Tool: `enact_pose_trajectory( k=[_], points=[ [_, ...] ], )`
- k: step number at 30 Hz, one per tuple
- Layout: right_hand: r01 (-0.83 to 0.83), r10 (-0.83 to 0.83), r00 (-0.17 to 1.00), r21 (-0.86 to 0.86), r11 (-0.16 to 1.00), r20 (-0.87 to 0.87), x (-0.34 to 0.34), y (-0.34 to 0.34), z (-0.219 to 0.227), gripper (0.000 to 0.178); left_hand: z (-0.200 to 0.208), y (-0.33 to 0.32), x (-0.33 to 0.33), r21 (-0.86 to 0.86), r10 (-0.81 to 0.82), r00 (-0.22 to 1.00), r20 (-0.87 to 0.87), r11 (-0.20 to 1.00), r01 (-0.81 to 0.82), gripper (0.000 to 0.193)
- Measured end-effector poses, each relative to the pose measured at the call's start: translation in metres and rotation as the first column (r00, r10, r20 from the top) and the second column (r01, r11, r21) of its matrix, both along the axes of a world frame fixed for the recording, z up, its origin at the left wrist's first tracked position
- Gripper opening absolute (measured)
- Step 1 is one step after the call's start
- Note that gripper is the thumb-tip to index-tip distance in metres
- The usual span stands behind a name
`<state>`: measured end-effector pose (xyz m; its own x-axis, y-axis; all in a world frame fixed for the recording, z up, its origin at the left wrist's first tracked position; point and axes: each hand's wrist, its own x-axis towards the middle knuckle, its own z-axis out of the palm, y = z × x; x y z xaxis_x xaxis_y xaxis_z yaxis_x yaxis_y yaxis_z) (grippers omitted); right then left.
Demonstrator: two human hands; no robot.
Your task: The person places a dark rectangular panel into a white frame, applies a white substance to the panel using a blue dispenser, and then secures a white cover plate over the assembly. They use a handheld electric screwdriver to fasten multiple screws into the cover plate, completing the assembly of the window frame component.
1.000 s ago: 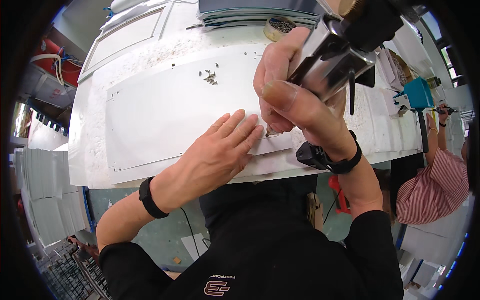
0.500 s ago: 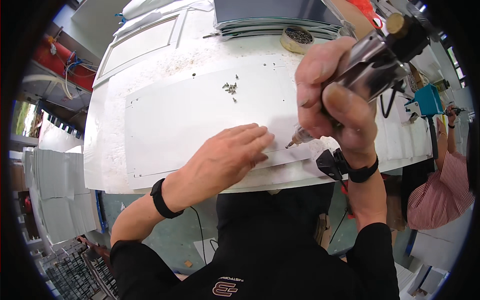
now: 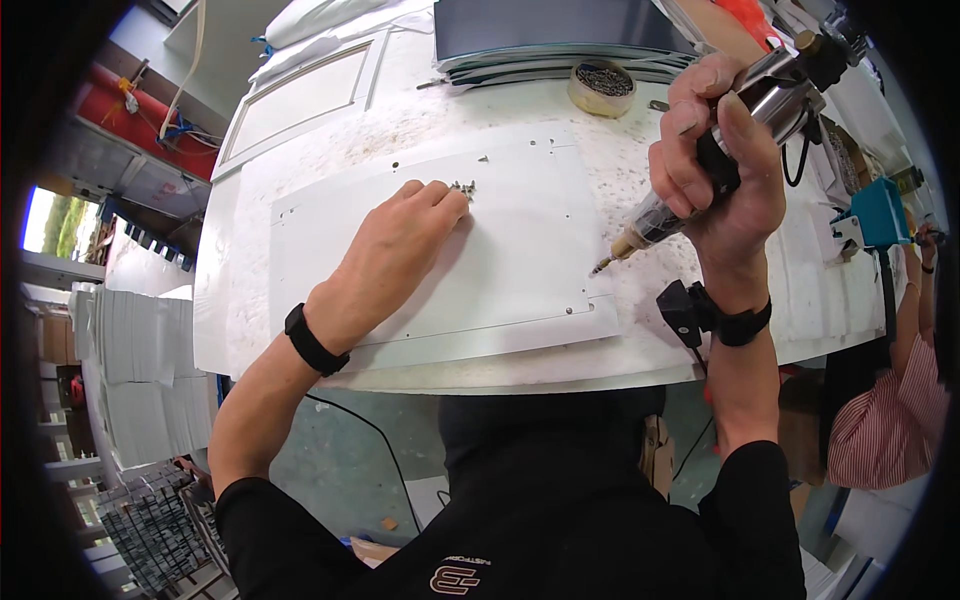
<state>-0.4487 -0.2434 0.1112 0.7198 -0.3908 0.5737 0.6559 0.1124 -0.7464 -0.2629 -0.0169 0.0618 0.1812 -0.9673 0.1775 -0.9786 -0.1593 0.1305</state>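
In my right hand (image 3: 740,190) is a metal power screwdriver (image 3: 648,222), with fingers wrapped round its body. Its bit slants down just off the right edge of a flat white panel (image 3: 520,250). My left hand (image 3: 385,245) is over the middle of that panel, fingers bent together beside a small pile of screws (image 3: 466,186). The fingertips are partly hidden, so whether they grip a screw cannot be seen. A single screw (image 3: 484,158) lies a little beyond the pile. Two small round fasteners (image 3: 570,310) sit near the panel's near right corner.
A round tub of small hardware (image 3: 602,88) stands at the back beside a stack of dark sheets (image 3: 560,30). A white framed panel (image 3: 300,100) lies at the back left. Off to the right are a teal tool (image 3: 880,212) and another person's striped sleeve (image 3: 880,440).
My left hand has moved left and away from me to the screw pile, and its fingers have closed together. The screwdriver has lifted off the panel's near right corner and moved right.
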Motion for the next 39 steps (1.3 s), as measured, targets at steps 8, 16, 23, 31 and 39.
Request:
enact_pose_trajectory(
  k=[8, 16, 23, 31, 39],
  points=[
    [-0.013, 0.009, 0.999, -0.072, 0.997, -0.047, -0.006, -0.008, -0.003, 0.031, -0.005, -0.007, -0.003, -0.019, 0.001, 0.997, 0.084, 1.0, 0.0, 0.014],
    [-0.188, 0.172, 0.962, 0.056, 0.981, 0.214, -0.007, -0.016, -0.01, 0.027, 0.001, -0.012, -0.059, 0.073, 0.121, 0.683, -0.72, 0.992, -0.099, 0.014],
    [-0.229, 0.205, 0.941, 0.061, 0.972, 0.268, -0.004, -0.013, -0.005, 0.027, -0.025, -0.011, -0.077, 0.034, 0.017, -0.102, -0.995, 0.985, -0.166, 0.016],
    [-0.229, 0.2, 0.942, 0.081, 0.97, 0.27, 0.0, -0.012, -0.008, 0.028, -0.025, -0.012, -0.081, 0.04, -0.009, -0.267, -0.964, 0.984, -0.176, 0.019],
    [-0.217, 0.189, 0.943, 0.078, 0.973, 0.274, -0.001, -0.012, -0.008, 0.028, -0.024, -0.013, -0.083, 0.074, 0.023, -0.312, -0.95, 0.985, -0.154, 0.017]
  ],
)
